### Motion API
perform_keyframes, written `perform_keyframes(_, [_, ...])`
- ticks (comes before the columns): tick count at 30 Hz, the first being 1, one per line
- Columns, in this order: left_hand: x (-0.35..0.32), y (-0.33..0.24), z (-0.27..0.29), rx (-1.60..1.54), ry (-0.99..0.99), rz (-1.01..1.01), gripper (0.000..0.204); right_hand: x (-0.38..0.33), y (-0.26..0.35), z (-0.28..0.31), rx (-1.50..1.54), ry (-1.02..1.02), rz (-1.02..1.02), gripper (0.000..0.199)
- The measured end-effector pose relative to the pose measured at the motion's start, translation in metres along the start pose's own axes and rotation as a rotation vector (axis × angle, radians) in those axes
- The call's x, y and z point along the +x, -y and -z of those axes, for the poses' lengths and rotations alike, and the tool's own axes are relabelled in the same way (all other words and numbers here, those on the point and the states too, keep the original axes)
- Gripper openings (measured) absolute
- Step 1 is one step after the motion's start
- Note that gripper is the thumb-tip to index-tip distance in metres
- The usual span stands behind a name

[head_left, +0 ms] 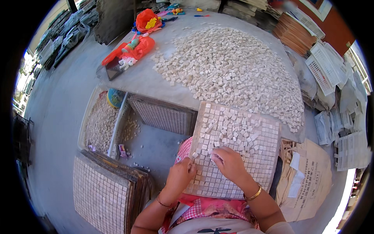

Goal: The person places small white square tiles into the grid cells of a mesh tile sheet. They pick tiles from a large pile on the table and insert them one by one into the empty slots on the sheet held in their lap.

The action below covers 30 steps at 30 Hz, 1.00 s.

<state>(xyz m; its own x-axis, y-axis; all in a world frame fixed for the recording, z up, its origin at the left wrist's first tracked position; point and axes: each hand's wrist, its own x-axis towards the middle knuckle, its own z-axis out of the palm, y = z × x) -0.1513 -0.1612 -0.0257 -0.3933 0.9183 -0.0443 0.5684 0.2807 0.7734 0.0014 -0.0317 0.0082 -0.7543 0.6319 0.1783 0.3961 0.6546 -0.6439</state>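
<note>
A square grid tray [275,154] rests tilted over my lap. Small whitish stone tiles fill most of its cells, and loose tiles [235,132] lie heaped over its upper middle. My right hand [230,164] is above the tray's left-centre, thumb and fingers pinched on a small pale tile [212,156]. At the tray's left edge is my left hand [181,175], its fingers curled closed. Whatever it may hold is hidden by the fingers.
A large pile of loose tiles [233,66] covers the table beyond the tray. Filled trays [99,187] stand stacked at my left, near a white bin [82,128] of tiles. Another tray stack [163,115] leans against the table. Brown paper sacks [317,175] lie at right.
</note>
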Motion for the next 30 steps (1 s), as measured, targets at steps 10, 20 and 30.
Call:
perform_keyframes(10, [0.01,0.01,0.035,-1.329,0.206,0.415,0.013,0.016,0.007,-0.013,-0.099,0.055,0.063,0.024])
perform_keyframes(20, [0.032,-0.003,0.012,-0.113,-0.051,-0.005,0.016,-0.012,0.032,-0.026,-0.134,0.162,0.024,0.022])
perform_keyframes(30, [0.03,0.002,0.01,0.118,0.019,-0.16,0.02,-0.012,0.022,-0.023,-0.005,0.132,0.052,0.015])
